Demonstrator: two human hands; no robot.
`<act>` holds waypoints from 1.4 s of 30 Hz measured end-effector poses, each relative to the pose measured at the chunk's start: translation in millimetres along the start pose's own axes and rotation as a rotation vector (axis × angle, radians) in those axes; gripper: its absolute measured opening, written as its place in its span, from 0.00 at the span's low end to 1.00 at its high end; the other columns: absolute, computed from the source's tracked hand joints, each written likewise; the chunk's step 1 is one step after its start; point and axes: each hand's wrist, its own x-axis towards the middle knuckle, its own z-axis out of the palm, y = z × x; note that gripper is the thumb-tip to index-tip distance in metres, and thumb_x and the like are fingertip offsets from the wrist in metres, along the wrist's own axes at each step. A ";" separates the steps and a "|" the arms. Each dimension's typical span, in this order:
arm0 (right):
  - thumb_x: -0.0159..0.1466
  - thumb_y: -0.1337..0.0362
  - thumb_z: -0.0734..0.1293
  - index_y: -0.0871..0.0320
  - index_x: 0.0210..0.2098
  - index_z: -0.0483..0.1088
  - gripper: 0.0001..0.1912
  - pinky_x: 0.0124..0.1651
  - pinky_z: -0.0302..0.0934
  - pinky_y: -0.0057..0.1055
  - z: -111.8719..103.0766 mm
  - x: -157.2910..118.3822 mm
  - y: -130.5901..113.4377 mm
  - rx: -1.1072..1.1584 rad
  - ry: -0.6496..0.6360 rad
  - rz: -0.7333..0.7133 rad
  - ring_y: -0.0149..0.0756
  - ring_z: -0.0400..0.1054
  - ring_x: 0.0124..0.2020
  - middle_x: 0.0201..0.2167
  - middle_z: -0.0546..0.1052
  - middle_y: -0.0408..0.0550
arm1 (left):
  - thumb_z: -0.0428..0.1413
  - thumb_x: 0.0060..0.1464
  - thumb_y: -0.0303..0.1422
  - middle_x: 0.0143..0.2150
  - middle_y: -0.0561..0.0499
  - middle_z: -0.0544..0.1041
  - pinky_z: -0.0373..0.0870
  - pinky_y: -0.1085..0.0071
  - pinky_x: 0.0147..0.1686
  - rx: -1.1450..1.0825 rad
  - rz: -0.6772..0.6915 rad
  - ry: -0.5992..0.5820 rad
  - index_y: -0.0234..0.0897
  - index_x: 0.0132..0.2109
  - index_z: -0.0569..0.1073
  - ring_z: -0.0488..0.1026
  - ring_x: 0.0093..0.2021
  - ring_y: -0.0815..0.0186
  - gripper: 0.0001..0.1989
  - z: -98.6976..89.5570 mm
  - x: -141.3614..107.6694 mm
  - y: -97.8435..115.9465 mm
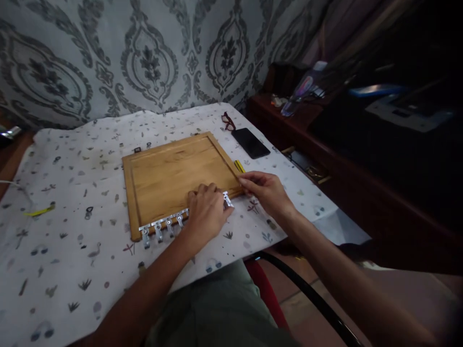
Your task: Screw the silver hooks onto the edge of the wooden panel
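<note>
A wooden board with a raised frame lies flat on the table. Along its near edge runs a metal rail with several hooks. My left hand bends over the rail's right part, fingers curled on it and on the board, hiding some hooks. At the board's near right corner, my right hand is closed in a pinch against the edge; whatever sits between its fingertips is too small to make out. Just beyond those fingers lies a yellow object, partly hidden by the board.
A black phone and red-framed glasses lie beyond the board. The patterned white tablecloth bears a yellow strip at left. On the dark red furniture at right stands a clear bottle. A patterned curtain hangs behind.
</note>
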 end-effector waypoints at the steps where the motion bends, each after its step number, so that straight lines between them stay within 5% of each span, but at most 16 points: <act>1: 0.47 0.52 0.80 0.60 0.32 0.80 0.20 0.22 0.54 0.25 -4.1 -5.3 5.5 -0.024 0.004 0.005 0.25 0.60 0.20 0.19 0.72 0.40 | 0.57 0.63 0.42 0.52 0.43 0.76 0.68 0.49 0.51 0.004 -0.003 -0.001 0.34 0.49 0.77 0.70 0.57 0.48 0.16 -0.2 0.3 0.4; 11: 0.61 0.57 0.72 0.60 0.38 0.80 0.12 0.26 0.61 0.28 -11.7 -28.4 26.9 -0.326 0.006 -0.176 0.29 0.67 0.24 0.29 0.80 0.47 | 0.57 0.63 0.42 0.51 0.45 0.77 0.67 0.52 0.52 0.015 -0.017 -0.006 0.35 0.48 0.77 0.69 0.56 0.50 0.16 0.9 0.3 2.5; 25: 0.66 0.64 0.69 0.54 0.38 0.79 0.05 0.39 0.71 0.34 -7.5 -25.4 19.2 -0.631 -0.124 -0.434 0.37 0.77 0.35 0.34 0.83 0.46 | 0.57 0.63 0.42 0.50 0.44 0.76 0.67 0.50 0.51 0.015 -0.023 -0.071 0.34 0.48 0.75 0.69 0.56 0.49 0.16 -2.9 3.1 4.5; 42: 0.68 0.68 0.68 0.53 0.40 0.79 0.06 0.41 0.72 0.32 1.8 -10.7 22.0 -0.655 -0.259 -0.555 0.34 0.78 0.36 0.35 0.83 0.44 | 0.58 0.63 0.41 0.50 0.43 0.76 0.67 0.51 0.51 0.009 -0.017 -0.066 0.35 0.49 0.75 0.69 0.55 0.49 0.15 -0.7 3.8 3.3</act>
